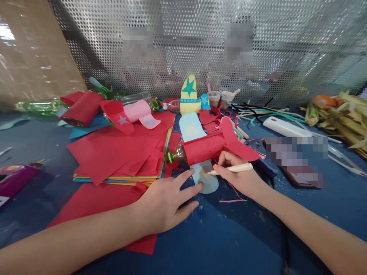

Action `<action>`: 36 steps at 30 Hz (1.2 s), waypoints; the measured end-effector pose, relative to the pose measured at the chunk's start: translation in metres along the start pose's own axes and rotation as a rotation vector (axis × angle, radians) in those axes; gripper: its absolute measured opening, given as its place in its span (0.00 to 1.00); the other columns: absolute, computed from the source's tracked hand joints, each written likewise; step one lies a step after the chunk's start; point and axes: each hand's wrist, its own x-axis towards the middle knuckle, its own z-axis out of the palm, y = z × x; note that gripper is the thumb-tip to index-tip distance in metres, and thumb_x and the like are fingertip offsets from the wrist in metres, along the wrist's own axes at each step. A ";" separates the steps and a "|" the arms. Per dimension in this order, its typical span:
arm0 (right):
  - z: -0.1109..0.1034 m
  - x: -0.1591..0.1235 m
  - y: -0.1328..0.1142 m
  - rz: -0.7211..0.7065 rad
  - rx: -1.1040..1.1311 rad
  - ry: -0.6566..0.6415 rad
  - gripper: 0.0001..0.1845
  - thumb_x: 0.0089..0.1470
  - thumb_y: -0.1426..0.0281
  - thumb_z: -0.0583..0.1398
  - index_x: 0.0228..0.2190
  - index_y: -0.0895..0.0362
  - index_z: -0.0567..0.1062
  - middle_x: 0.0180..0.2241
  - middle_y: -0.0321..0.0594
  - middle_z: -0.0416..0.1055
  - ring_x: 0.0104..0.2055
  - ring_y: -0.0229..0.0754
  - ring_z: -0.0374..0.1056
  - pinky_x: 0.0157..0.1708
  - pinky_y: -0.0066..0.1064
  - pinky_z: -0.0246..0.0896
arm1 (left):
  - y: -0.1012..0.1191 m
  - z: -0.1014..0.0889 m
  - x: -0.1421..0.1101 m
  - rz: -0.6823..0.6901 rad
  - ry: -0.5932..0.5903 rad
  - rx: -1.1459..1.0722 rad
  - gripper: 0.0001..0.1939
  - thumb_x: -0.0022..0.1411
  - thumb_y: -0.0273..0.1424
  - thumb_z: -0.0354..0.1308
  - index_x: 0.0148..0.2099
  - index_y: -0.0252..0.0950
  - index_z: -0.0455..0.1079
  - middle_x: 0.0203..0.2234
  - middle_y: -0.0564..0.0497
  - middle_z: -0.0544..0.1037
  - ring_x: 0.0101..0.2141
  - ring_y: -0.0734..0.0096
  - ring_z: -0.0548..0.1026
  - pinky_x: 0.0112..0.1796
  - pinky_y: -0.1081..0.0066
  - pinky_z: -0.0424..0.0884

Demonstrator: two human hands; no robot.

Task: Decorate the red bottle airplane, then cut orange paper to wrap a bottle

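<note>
In the middle of the head view lies a plastic bottle (180, 152) wrapped in red paper (203, 148), its yellow-green cap pointing left. Light blue paper wings stick out on both sides, and red paper fins rise at its right end. My right hand (236, 173) grips a white pen (240, 168), its tip on the near light blue wing (210, 185), where a pale mark shows. My left hand (172, 202) rests with fingers spread, the fingertips on that wing's left edge. The thumb lies on the table side.
Left of the bottle is a stack of red and coloured paper (114, 152). Other paper-wrapped bottles (83, 109) stand behind it. A purple tool (18, 177) lies far left. To the right are a phone (298, 164), a white-handled tool (286, 126) and dry husks (346, 118). Perforated metal (186, 46) closes the back.
</note>
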 end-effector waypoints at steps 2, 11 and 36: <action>0.000 0.000 0.000 -0.010 0.014 -0.020 0.11 0.50 0.67 0.57 0.21 0.53 0.59 0.18 0.28 0.57 0.19 0.33 0.51 0.20 0.27 0.46 | 0.000 0.000 0.000 -0.001 -0.004 0.010 0.20 0.67 0.40 0.42 0.57 0.45 0.65 0.56 0.42 0.65 0.30 0.69 0.76 0.29 0.67 0.73; 0.000 -0.001 0.000 0.005 -0.016 0.003 0.11 0.51 0.65 0.57 0.23 0.53 0.59 0.20 0.28 0.58 0.21 0.33 0.53 0.22 0.27 0.48 | 0.000 -0.002 0.001 0.004 -0.003 0.008 0.20 0.67 0.39 0.42 0.56 0.45 0.65 0.56 0.42 0.66 0.30 0.67 0.76 0.27 0.65 0.73; 0.001 -0.003 -0.001 -0.022 -0.004 -0.083 0.12 0.52 0.65 0.58 0.23 0.54 0.59 0.19 0.27 0.57 0.20 0.32 0.52 0.21 0.26 0.47 | 0.000 -0.001 0.000 0.008 0.019 0.015 0.19 0.67 0.39 0.42 0.55 0.44 0.66 0.55 0.41 0.67 0.29 0.67 0.76 0.27 0.66 0.73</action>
